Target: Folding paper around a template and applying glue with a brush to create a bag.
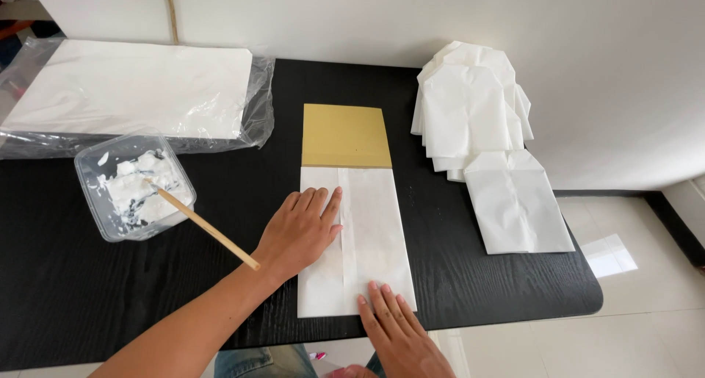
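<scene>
White folded sheet (367,238) under two flat hands, left hand (301,231), right hand (396,330)

I see bright, even daylight, soft shadows under my hands, mild glare on the plastic wrap (258,106), slight edge distortion.

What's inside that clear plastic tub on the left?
The clear plastic tub holds a lumpy white paste, smeared up the walls. A thin wooden stick leans in it, its tip in the paste. The tub's bottom under the paste is hidden.
</scene>
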